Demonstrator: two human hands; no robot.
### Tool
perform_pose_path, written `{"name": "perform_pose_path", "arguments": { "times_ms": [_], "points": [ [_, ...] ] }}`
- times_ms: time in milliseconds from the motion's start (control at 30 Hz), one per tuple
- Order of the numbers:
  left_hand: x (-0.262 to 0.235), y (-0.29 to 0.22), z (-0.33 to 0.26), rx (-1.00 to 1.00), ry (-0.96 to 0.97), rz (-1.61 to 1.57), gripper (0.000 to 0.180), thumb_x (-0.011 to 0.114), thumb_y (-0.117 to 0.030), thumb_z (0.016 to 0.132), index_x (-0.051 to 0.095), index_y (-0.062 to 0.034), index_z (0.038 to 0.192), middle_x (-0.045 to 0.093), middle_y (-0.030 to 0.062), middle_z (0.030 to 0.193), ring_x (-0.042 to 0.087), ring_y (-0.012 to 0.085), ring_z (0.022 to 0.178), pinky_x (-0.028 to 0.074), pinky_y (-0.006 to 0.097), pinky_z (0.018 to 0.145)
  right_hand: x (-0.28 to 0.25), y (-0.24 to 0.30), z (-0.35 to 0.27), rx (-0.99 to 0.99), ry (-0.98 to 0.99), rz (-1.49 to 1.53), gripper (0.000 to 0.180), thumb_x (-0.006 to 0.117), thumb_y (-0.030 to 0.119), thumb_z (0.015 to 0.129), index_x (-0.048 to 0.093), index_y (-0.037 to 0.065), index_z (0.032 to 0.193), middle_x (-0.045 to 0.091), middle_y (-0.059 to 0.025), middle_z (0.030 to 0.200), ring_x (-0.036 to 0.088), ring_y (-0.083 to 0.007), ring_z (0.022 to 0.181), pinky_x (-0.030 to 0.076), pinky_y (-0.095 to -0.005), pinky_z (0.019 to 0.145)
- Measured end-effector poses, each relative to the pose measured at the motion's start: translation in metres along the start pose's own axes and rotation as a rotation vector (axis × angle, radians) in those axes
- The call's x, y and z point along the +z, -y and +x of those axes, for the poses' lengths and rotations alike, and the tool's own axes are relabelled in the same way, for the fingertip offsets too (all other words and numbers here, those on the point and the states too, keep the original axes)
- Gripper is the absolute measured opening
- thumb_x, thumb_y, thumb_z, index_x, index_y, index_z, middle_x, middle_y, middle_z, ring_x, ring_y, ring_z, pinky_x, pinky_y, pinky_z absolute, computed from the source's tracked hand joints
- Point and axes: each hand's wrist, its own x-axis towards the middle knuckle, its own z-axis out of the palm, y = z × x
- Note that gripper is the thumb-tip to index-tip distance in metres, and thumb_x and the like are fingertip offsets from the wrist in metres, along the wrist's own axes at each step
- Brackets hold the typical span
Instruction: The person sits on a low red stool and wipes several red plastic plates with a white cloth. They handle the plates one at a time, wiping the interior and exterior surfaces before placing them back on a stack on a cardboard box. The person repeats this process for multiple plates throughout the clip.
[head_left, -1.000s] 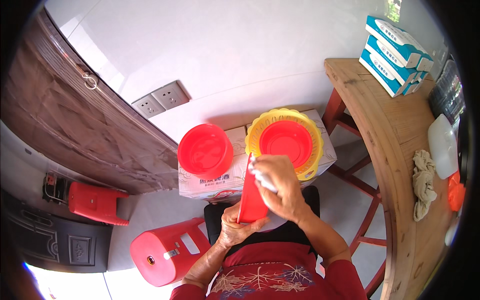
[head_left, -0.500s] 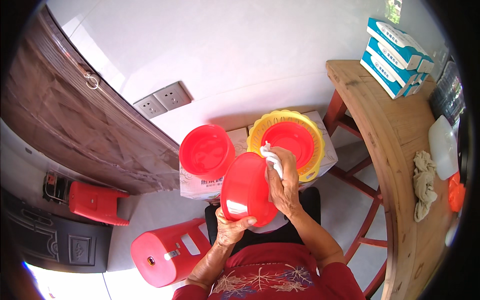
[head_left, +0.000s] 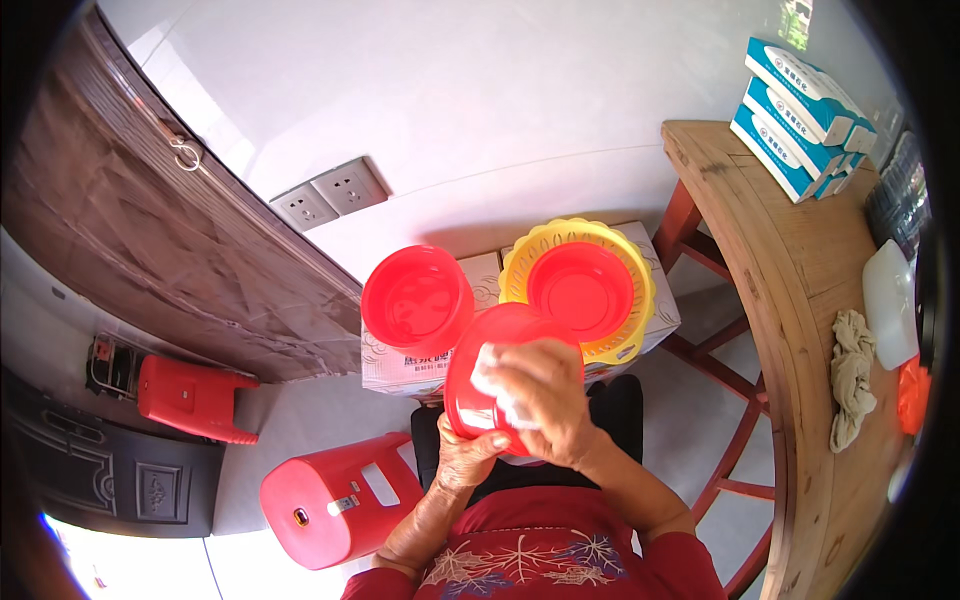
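Observation:
A red plastic basin (head_left: pixel 480 345) is tilted up in front of my lap. My left hand (head_left: pixel 470 456) grips its lower left rim, thumb on the near side. Against the basin's surface my right hand (head_left: pixel 550 400), smeared by motion, presses a bunched white cloth (head_left: pixel 500 375). Beyond, another red basin (head_left: pixel 415 295) holds what looks like clear water and stands on a cardboard box (head_left: pixel 395 370). To its right, a third red basin (head_left: pixel 582 290) sits inside a yellow scalloped colander (head_left: pixel 640 290) on a neighbouring box.
A curved wooden table (head_left: pixel 735 220) on the right carries stacked blue-and-white boxes (head_left: pixel 800 110), a beige rag (head_left: pixel 852 380) and a white plastic container (head_left: pixel 888 300). Red plastic stools (head_left: pixel 320 510) stand at left. A brown curtain (head_left: pixel 170 240) hangs beside the wall socket (head_left: pixel 350 185).
My right hand has moved with the white cloth from the basin's upper right rim down and left across its surface. My left hand keeps its hold on the rim.

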Motion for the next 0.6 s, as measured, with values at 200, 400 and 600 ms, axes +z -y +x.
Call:
{"name": "perform_pose_path", "arguments": {
  "times_ms": [200, 400, 600],
  "points": [
    [-0.009, -0.008, -0.005, 0.027, 0.085, 0.375, 0.035, 0.085, 0.001, 0.064, 0.069, -0.0009, 0.095, 0.07, 0.0046, 0.093, 0.064, 0.0108, 0.084, 0.052, 0.029, 0.08, -0.021, -0.027, 0.012, 0.385, -0.056, 0.247, 0.037, 0.064, -0.003, 0.072, 0.06, 0.007, 0.107, 0.06, -0.0107, 0.107, 0.055, -0.0295, 0.095, 0.044, -0.0393, 0.083],
    [-0.011, -0.009, -0.005, 0.019, 0.126, 0.536, 0.031, 0.086, -0.006, 0.065, 0.069, -0.0027, 0.091, 0.069, 0.002, 0.089, 0.062, 0.007, 0.082, 0.052, 0.027, 0.076, -0.025, 0.014, 0.017, 0.007, 0.275, 0.006, 0.031, 0.07, 0.011, 0.073, 0.062, 0.007, 0.102, 0.058, -0.0083, 0.108, 0.055, -0.0277, 0.099, 0.042, -0.0399, 0.084],
    [0.003, -0.019, -0.004, 0.031, 0.29, 0.635, 0.022, 0.083, 0.0, 0.069, 0.068, -0.0002, 0.086, 0.068, 0.0013, 0.08, 0.06, 0.0062, 0.074, 0.05, 0.024, 0.067, -0.035, -0.005, 0.021, 0.06, 0.285, 0.094, 0.027, 0.072, 0.012, 0.072, 0.062, 0.008, 0.097, 0.054, -0.0083, 0.105, 0.053, -0.0294, 0.099, 0.042, -0.0418, 0.085]
  ]
}}
